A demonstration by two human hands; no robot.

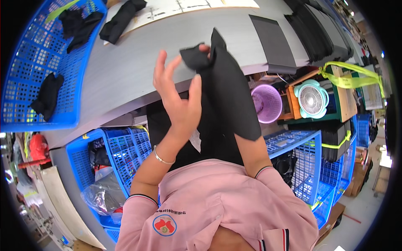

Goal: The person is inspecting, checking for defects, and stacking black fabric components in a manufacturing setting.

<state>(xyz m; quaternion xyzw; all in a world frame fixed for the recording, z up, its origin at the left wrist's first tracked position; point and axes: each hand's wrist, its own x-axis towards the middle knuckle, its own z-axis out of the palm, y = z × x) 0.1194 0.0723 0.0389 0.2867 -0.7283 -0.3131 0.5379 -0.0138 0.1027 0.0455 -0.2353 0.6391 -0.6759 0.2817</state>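
A black fabric sleeve (pixel 234 92) covers most of my right forearm, its wide end reaching nearly to the elbow. Of my right hand (pixel 204 48), only a few fingertips show between the folded flaps at the far end; they look curled against the fabric, and the rest is hidden inside. My left hand (pixel 180 98) is raised just left of the flaps, its fingers spread and nothing in them. Another black fabric piece (pixel 121 23) lies on the grey table (pixel 138 58). Farther left, a blue plastic basket (pixel 77 90) holds several crumpled black pieces (pixel 49 95).
Flat black sheets (pixel 274 44) and a thick black stack (pixel 310 37) lie at the table's right. Below are a purple bin (pixel 266 103) and a small teal fan (pixel 311 99). Blue crates flank me: one left (pixel 125 144) with clear plastic bags, one right (pixel 307 163).
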